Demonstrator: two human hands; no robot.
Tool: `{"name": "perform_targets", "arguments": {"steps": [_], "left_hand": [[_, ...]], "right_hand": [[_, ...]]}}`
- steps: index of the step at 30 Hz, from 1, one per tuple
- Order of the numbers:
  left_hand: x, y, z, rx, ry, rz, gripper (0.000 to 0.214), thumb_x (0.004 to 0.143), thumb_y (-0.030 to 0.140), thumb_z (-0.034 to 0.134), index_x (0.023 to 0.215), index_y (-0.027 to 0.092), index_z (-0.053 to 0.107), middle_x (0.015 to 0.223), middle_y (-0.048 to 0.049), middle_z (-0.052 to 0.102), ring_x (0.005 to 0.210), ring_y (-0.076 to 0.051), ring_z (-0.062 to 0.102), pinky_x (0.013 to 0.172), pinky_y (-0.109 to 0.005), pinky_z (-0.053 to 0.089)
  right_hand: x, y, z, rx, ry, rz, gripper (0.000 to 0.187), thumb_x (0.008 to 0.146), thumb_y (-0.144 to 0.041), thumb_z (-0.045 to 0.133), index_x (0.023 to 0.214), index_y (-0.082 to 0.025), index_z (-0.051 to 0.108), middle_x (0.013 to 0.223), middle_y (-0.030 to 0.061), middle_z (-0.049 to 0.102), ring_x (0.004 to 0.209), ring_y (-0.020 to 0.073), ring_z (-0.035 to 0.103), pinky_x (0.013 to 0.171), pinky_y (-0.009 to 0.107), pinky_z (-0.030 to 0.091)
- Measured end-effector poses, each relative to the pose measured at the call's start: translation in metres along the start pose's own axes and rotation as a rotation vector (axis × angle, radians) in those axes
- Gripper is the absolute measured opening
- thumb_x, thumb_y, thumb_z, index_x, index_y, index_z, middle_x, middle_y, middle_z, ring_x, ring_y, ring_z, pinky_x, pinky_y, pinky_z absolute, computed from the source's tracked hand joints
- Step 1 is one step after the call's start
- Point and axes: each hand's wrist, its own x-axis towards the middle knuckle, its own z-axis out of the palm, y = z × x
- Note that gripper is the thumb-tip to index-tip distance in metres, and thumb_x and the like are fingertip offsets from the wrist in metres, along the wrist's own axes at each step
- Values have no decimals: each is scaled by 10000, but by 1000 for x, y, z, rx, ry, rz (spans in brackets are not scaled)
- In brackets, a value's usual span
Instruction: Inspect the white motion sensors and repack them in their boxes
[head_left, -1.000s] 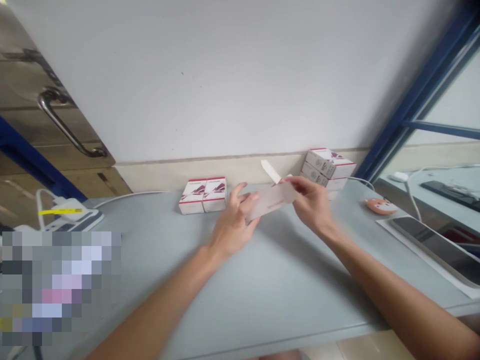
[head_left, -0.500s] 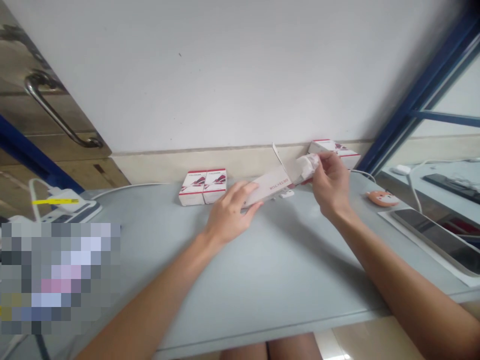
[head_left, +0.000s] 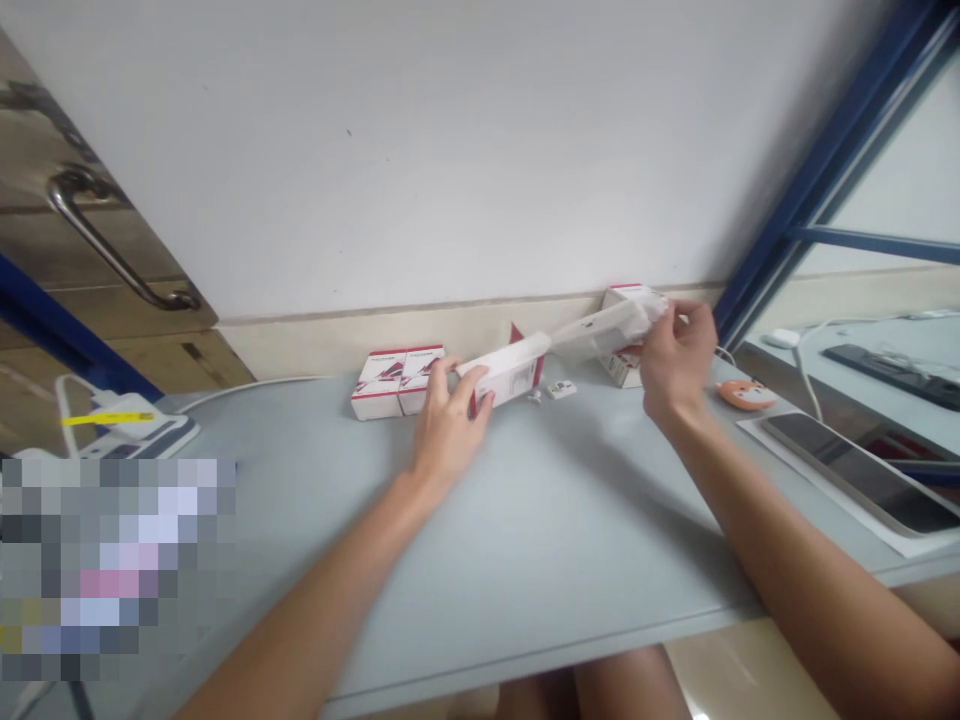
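My left hand (head_left: 448, 425) is closed around a small white carton (head_left: 506, 372) with red edges, tilted above the table. At its right end a red flap stands open. My right hand (head_left: 679, 360) pinches the crumpled far end of a thin, whitish plastic bag (head_left: 611, 328). The bag stretches from the carton's open end to my right fingers; what it contains cannot be made out. Below the carton, a small white piece (head_left: 560, 389) with dark marks lies on the table.
Two red-and-white boxes (head_left: 379, 398) sit side by side left of my left hand. More such boxes (head_left: 622, 372) stand behind my right hand. An orange animal-face object (head_left: 746, 394) and a phone (head_left: 855, 470) lie right. A power strip (head_left: 161, 437) is left.
My right hand has moved right, drawing the plastic bag farther out of the carton. The carton has turned in my left hand, so its printed "DETECTOR" side no longer faces me.
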Motion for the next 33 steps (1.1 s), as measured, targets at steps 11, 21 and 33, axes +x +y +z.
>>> {"name": "perform_targets", "arguments": {"steps": [11, 21, 33], "left_hand": [[0, 2, 8, -119, -81, -11, 297, 968, 195, 645, 1264, 214, 650, 1391, -162, 475, 1359, -325, 516, 1168, -547, 469], [-11, 60, -12, -1030, -334, -744, 464, 930, 444, 757, 1284, 207, 572, 1270, -130, 698, 1075, -235, 702, 890, -342, 581], [-3, 44, -14, -1636, -631, -1142, 435, 998, 549, 645, 1257, 208, 718, 1064, -108, 749, 762, -169, 659, 599, -263, 507]], "right_hand": [[-19, -1, 8, -6, -150, 56, 338, 932, -593, 644, 947, -282, 514, 848, 35, 644, 678, 205, 635, 516, 341, 578], [-64, -10, 18, 86, -542, 571, 381, 901, -591, 690, 963, -222, 621, 858, 37, 668, 619, 166, 630, 452, 293, 545], [-51, -28, 11, 41, -695, 249, 350, 914, -578, 718, 941, -234, 661, 785, 12, 677, 675, 166, 642, 590, 309, 595]]}}
